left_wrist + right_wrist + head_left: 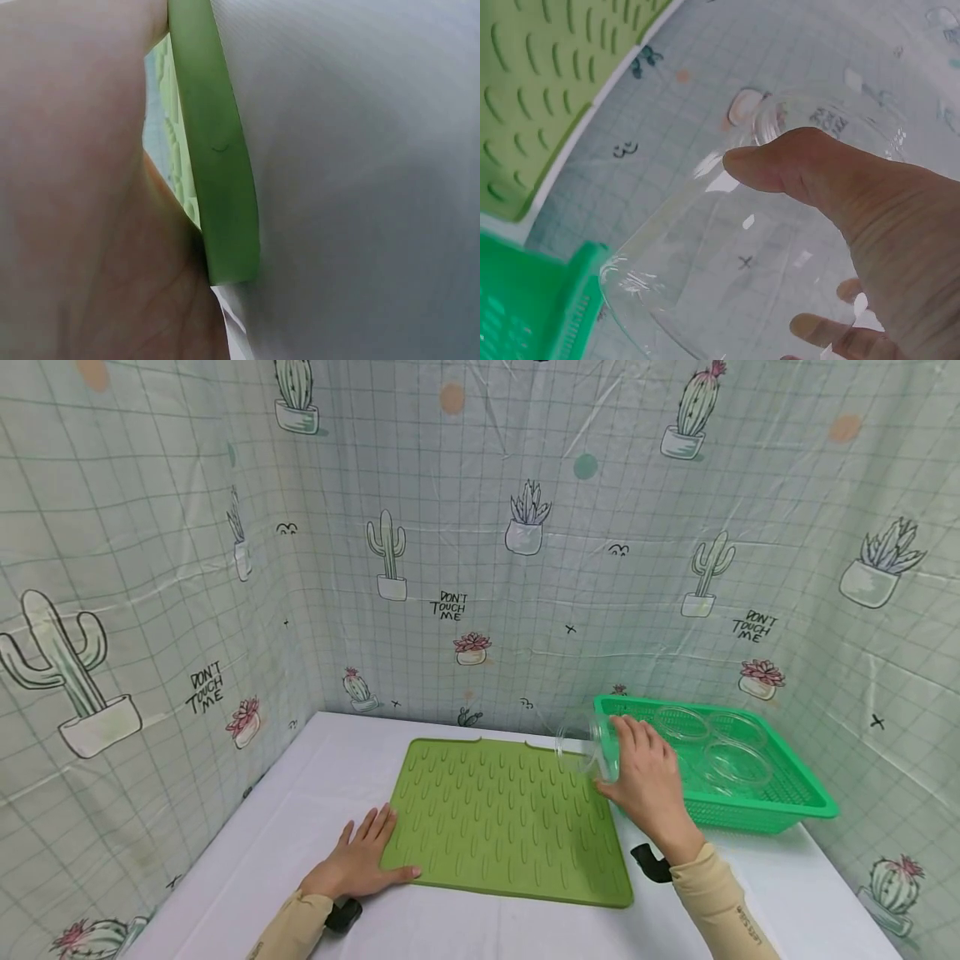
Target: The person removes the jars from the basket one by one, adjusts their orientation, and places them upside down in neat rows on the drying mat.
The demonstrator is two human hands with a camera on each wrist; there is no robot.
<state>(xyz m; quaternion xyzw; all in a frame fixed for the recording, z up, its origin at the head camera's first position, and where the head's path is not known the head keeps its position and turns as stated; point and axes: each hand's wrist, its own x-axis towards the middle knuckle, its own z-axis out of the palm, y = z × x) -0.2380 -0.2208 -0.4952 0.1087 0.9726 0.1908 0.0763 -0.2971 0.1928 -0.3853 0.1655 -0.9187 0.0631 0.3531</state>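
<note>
My right hand (643, 770) grips a clear, see-through jar (587, 745) tipped on its side, its neck pointing left. It is held beside the green basket (806, 793), overlapping the back right corner of the green mat (510, 818) in the head view. The thumb presses on the jar near its neck in the right wrist view, with the other fingers round the far side. My left hand (360, 858) rests at the mat's front left corner, fingers spread and straight. In the left wrist view, the palm (75, 187) lies close beside the mat's edge (221, 165).
In the basket stand several clear round containers (738, 766), rims up. Mat and basket lie on a white-covered table (480, 927). A patterned curtain (570, 577) with cactus drawings closes off the back and both sides.
</note>
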